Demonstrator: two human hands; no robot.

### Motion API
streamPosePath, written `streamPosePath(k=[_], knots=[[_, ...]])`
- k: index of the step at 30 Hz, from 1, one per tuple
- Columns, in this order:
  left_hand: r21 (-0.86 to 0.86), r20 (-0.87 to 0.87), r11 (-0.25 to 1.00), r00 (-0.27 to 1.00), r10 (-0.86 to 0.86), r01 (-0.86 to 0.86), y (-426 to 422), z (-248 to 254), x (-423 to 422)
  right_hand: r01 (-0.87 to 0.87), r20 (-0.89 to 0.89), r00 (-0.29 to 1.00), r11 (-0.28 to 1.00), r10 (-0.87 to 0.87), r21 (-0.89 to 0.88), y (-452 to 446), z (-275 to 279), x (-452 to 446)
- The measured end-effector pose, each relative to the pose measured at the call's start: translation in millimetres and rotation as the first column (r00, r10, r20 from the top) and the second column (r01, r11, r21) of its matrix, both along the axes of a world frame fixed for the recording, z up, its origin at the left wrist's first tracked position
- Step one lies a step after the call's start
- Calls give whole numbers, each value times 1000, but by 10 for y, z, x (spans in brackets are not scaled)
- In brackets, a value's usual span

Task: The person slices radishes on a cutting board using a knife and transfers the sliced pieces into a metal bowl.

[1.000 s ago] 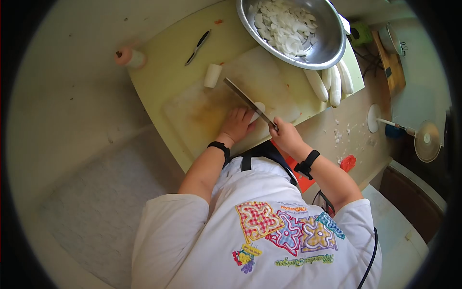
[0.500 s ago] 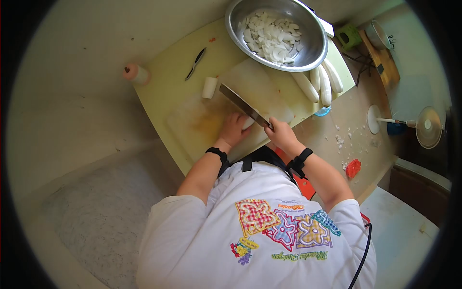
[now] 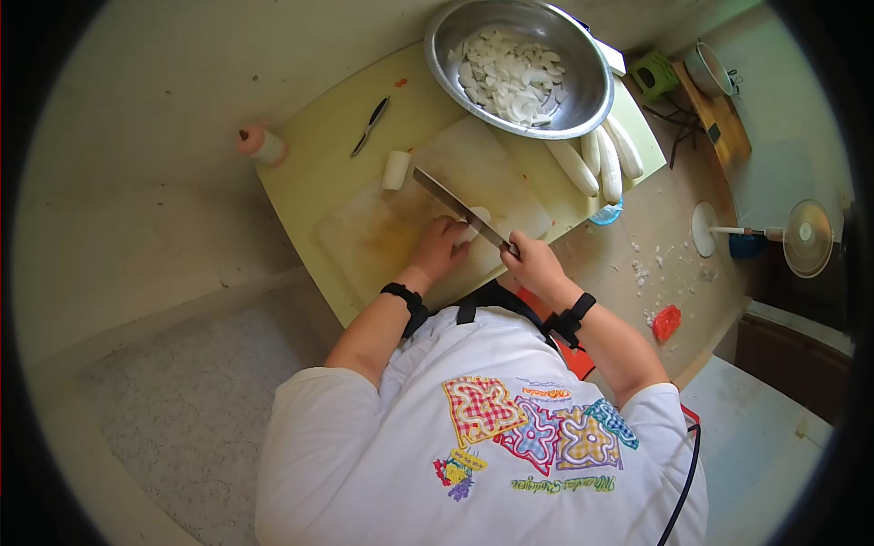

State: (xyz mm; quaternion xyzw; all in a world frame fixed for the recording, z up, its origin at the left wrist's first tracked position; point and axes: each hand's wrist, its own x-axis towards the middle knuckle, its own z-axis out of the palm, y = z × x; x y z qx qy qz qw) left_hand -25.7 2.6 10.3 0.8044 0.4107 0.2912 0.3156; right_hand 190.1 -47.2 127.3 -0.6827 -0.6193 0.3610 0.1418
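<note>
My right hand (image 3: 535, 266) is wrapped round the handle of a large knife (image 3: 460, 207), whose blade slants up and left over the cutting board (image 3: 492, 150). My left hand (image 3: 439, 247) grips a white radish piece (image 3: 462, 234) on the board, close beside the blade. White slice-like material (image 3: 480, 215) shows at the blade's far side. Another cut radish chunk (image 3: 396, 170) stands near the board's upper left edge. A metal bowl (image 3: 592, 102) holds many white slices. Several whole peeled radishes (image 3: 609, 168) lie beside it at the table's right edge.
A peeler (image 3: 370, 126) lies on the yellow-green table (image 3: 305, 127), with a pink-capped bottle (image 3: 262, 146) at its left corner. To the right are a fan (image 3: 807, 238), a red bag (image 3: 666, 322) and white scraps on the floor, and a green stool (image 3: 654, 75).
The view has shifted, so the table and bowl appear further left. The knife stays in my right hand, and white slice material now shows beyond the blade.
</note>
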Motion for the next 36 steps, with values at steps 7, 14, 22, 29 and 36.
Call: streamPosePath(k=[7,14,22,29,36], knots=[[-21,-58,1000,998,-1,0,31,67,28,-15,74,997,1000,17,-21,3,17,-28],[-89,-116,996,993,-19,9,35,62,17,-85,153,985,996,85,-4,2,15,-36],[-68,-88,998,996,-16,10,37,40,22,-91,111,989,991,101,-97,86,7,-64],[-43,-38,999,999,-28,26,70,-42,10,-76,20,997,984,80,-159,186,42,-30],[-71,-24,997,1000,-2,1,69,52,8,-76,13,997,975,80,-208,253,-170,-36]])
